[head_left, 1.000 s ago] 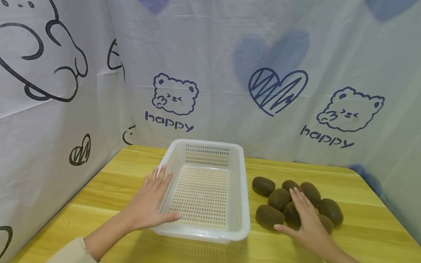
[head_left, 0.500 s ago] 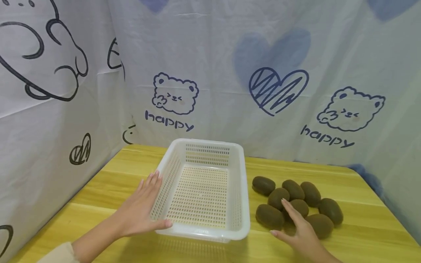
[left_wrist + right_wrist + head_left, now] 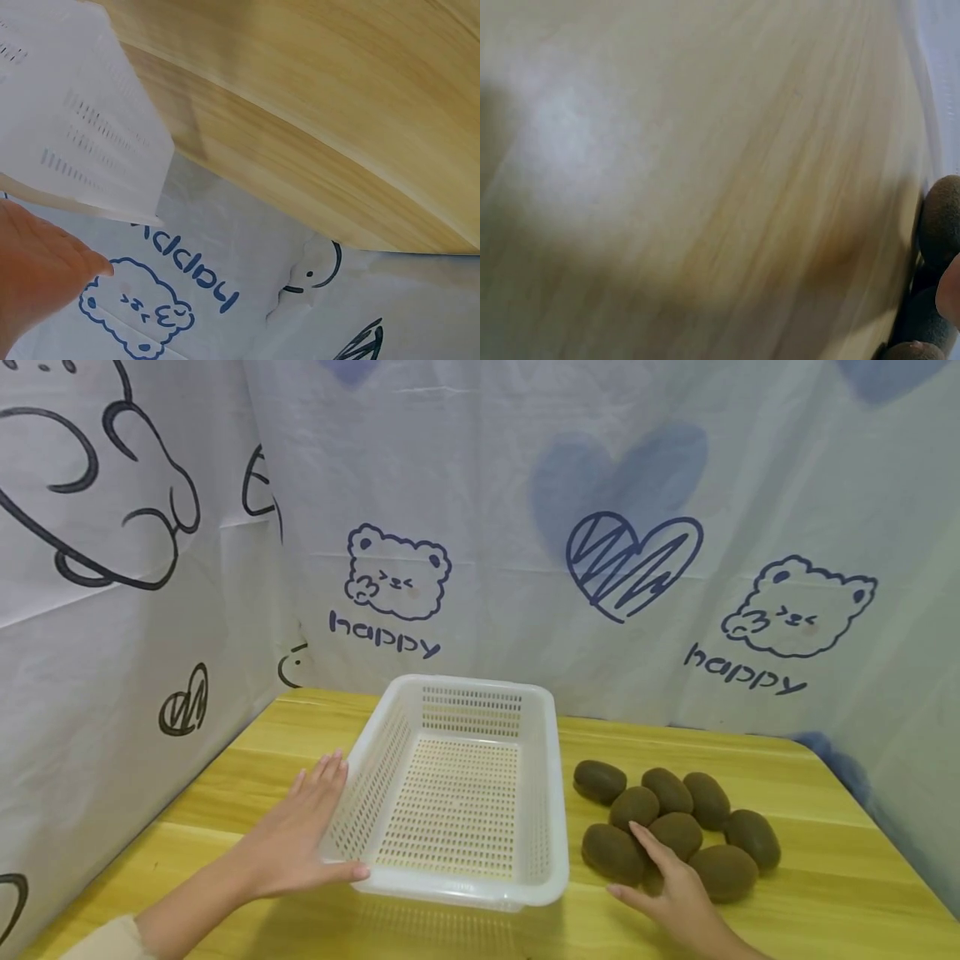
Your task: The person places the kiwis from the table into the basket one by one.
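A white perforated plastic basket (image 3: 558, 793) stands on the table with nothing inside it. My left hand (image 3: 296, 835) lies along its left side, fingers straight and thumb out at the near left corner of the rim. In the left wrist view, part of that hand (image 3: 45, 262) shows beside the basket's wall (image 3: 90, 127). Right of the basket lie several brown kiwis (image 3: 677, 835) in a loose group. My right hand (image 3: 678, 893) is at their near side, thumb and fingers spread apart. A kiwi (image 3: 652, 881) between thumb and forefinger is partly hidden.
The yellow wood-grain table (image 3: 225, 793) reaches back to a white printed cloth (image 3: 487, 610) hanging behind and at the left. The table's far right corner (image 3: 806, 752) is rounded. Bare tabletop (image 3: 705, 187) fills most of the right wrist view.
My left hand has slid left, off the basket's inside edge to its outer side. My right hand has drawn back toward me and left, uncovering more kiwis. The basket has not visibly moved.
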Demonstrator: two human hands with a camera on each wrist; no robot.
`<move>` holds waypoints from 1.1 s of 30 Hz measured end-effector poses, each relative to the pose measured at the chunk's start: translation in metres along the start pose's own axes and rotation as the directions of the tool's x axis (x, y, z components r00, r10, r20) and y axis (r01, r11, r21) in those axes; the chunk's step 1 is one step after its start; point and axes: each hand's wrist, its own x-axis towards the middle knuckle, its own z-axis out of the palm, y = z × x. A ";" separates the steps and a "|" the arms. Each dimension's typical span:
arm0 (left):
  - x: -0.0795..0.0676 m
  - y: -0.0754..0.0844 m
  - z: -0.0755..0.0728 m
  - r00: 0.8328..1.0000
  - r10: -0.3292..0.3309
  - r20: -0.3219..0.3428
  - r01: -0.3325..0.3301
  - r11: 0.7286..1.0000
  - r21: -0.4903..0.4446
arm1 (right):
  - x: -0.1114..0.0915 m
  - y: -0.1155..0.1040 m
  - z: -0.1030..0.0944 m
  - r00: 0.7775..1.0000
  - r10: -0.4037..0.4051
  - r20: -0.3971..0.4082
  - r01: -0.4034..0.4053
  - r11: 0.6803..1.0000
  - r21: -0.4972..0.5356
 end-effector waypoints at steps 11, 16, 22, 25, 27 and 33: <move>-0.006 -0.015 0.003 0.999 0.040 0.004 -0.040 0.999 0.012 | 0.004 0.006 0.013 0.986 -0.102 -0.133 0.098 0.994 -0.042; -0.007 -0.018 0.005 0.999 0.038 0.004 -0.038 0.999 0.002 | 0.006 0.006 0.014 0.989 -0.066 -0.136 0.060 0.997 -0.044; -0.006 -0.020 0.007 0.999 0.042 -0.004 -0.042 0.999 -0.008 | 0.007 0.006 0.015 0.985 -0.060 -0.163 0.052 0.997 -0.054; -0.006 -0.020 0.008 0.999 0.044 -0.005 -0.045 0.999 -0.014 | 0.007 0.006 0.012 0.986 -0.041 -0.162 0.035 0.999 -0.040; -0.005 -0.020 0.008 0.999 0.046 -0.008 -0.046 0.999 -0.018 | 0.009 0.005 0.009 0.989 -0.010 -0.150 0.007 1.000 -0.023; -0.005 -0.020 0.008 0.999 0.049 -0.011 -0.049 0.999 -0.014 | 0.013 0.001 -0.001 0.989 0.056 -0.136 -0.051 0.998 0.039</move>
